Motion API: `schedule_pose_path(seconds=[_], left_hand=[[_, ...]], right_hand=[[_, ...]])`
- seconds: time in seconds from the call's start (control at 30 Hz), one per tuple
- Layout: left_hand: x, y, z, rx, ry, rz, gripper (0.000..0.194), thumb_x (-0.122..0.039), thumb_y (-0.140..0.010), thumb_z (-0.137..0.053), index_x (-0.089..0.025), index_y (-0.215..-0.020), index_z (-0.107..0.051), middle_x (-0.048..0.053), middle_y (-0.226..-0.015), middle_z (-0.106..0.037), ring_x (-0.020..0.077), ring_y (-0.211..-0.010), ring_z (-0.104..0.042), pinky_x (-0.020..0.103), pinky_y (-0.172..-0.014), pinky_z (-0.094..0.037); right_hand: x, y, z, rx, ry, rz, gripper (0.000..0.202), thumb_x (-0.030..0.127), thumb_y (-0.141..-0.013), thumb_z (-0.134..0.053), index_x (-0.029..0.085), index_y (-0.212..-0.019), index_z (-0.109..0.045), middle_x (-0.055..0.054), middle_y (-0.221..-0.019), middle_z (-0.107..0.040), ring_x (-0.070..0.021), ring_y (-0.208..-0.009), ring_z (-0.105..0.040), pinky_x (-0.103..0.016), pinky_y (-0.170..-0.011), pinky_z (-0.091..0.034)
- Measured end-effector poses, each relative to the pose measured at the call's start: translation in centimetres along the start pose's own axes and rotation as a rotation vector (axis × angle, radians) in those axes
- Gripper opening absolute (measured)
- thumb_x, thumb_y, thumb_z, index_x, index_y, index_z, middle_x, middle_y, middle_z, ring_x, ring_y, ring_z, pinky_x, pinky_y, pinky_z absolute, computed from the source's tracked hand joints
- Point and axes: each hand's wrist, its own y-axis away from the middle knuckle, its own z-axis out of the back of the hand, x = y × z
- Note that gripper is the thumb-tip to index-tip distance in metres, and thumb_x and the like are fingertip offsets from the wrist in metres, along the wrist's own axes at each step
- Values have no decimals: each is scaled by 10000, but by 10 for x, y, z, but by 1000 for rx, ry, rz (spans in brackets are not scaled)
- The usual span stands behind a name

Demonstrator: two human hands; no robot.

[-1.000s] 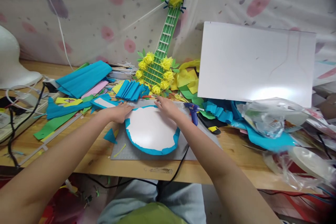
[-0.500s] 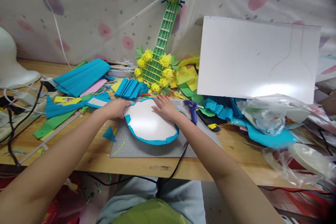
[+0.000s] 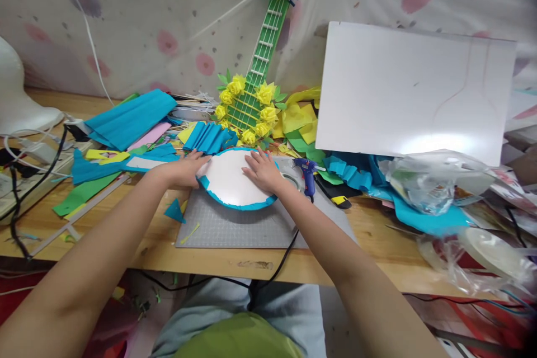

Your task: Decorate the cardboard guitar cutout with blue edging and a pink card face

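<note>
A rounded white board (image 3: pixel 235 176) with blue crepe paper folded over its rim lies over the grey cutting mat (image 3: pixel 235 235). Spread across its upper right part is my right hand (image 3: pixel 264 170), fingers stretched and apart. My left hand (image 3: pixel 184 170) rests against the board's left edge with its fingers extended, the thumb side partly hidden. Close to the right hand are a roll of tape (image 3: pixel 292 180), half covered by my wrist, and a blue glue gun (image 3: pixel 308 176). Pleated blue crepe paper (image 3: pixel 207 137) lies just beyond the board.
A green paper guitar (image 3: pixel 262 53) with yellow flowers leans at the back. To its right stands a large white sheet (image 3: pixel 415 89) with a drawn outline. A black-and-yellow cutter (image 3: pixel 339 200), a plastic bag (image 3: pixel 436 182) and folded blue paper (image 3: pixel 132 120) lie around. A black cord (image 3: pixel 283 263) crosses the front edge.
The blue-rimmed board has slid away from me, baring more of the mat's near part. My left hand's fingers are more spread; the right hand stays on the board.
</note>
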Motion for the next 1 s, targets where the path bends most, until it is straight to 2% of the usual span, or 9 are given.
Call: schedule_pose_path(seconds=[0.07,0.17,0.23,0.3,0.5,0.63,0.73,0.83,1.0], left_hand=[[-19,9,11,-81,12,-53,694,-355,-691,-590,-259,-1339,-361,72,-1443,-292,301,-1317,-254,391,-1016,-285],[-53,11,20,-325,129,-169,347,-388,-840,-419,-238,-1130,-536,49,-1227,-504,208,-1110,-487,290,-896,-388],[-73,1,18,-458,173,-135,285,-368,-873,-370,-203,-972,-580,54,-1041,-583,186,-944,-554,280,-798,-412],[-88,-12,11,-517,207,-101,258,-357,-878,-372,-196,-929,-566,49,-956,-608,181,-871,-569,276,-726,-407],[-115,-38,-8,-481,246,68,348,-449,-900,-278,-218,-891,-537,31,-813,-636,189,-763,-582,272,-590,-341],[-119,-41,-11,-448,233,83,430,-507,-890,-247,-215,-735,-522,33,-785,-634,188,-759,-573,272,-562,-309],[-118,-46,-14,-443,240,81,372,-435,-906,-239,-210,-768,-501,44,-800,-626,192,-753,-563,275,-564,-296],[-117,-55,-21,-449,269,52,277,-346,-907,-259,-206,-815,-480,48,-781,-604,198,-733,-550,280,-575,-301],[-119,-65,-29,-501,377,-51,153,-245,-871,-337,-207,-813,-474,38,-761,-580,195,-712,-536,287,-597,-333]], right_hand=[[-1,2,5,-89,-12,-6,493,447,-908,-312,150,-1246,-513,-124,-1355,-438,-281,-1328,-229,-481,-1077,-117],[-2,9,18,-177,-67,14,372,339,-904,-361,152,-1125,-595,-118,-1205,-561,-254,-1197,-397,-419,-1035,-233],[-3,20,30,-208,-102,41,331,305,-898,-373,157,-1054,-623,-111,-1106,-605,-235,-1082,-469,-382,-985,-295],[-7,34,42,-221,-124,54,316,308,-898,-371,166,-982,-642,-104,-1011,-629,-226,-997,-497,-365,-938,-330],[-32,86,76,-221,-125,-29,292,338,-878,-393,197,-868,-649,-91,-886,-644,-220,-893,-531,-345,-829,-379],[-63,122,101,-203,-6,-265,267,364,-851,-433,204,-826,-645,-72,-832,-652,-205,-800,-565,-303,-674,-386],[-95,149,119,-106,117,-540,234,392,-811,-485,212,-786,-634,-58,-802,-653,-198,-724,-574,-290,-590,-360],[-127,172,129,24,296,-756,200,353,-790,-500,211,-838,-632,-77,-853,-658,-231,-790,-594,-300,-605,-367],[-160,188,117,246,464,-860,268,299,-780,-510,172,-998,-600,-139,-1016,-637,-285,-924,-598,-334,-664,-412]])
